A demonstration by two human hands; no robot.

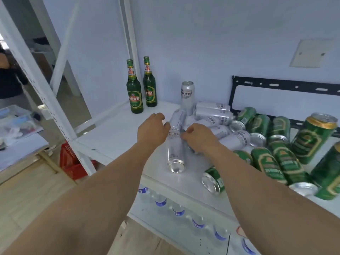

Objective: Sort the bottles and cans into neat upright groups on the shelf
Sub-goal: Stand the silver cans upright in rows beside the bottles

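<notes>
A silver can (175, 150) lies on its side on the white shelf (114, 133), bottom end toward me. My left hand (152, 127) curls against its left side and my right hand (198, 137) pinches its right side near the label; what lies under the right palm is hidden. Two green glass bottles (134, 92) (150, 89) stand upright at the back left. One silver can (187, 96) stands upright behind a pile of toppled silver cans (213, 112). Several green cans (276, 162) lie to the right, and one green can (312, 137) stands tilted among them.
Water bottles (161, 200) line the lower shelf below. A red crate (70, 161) sits on the floor by the shelf's white upright post (36, 70). A black metal bracket (276, 85) leans on the back wall. A desk with a plastic box (16, 118) stands at left.
</notes>
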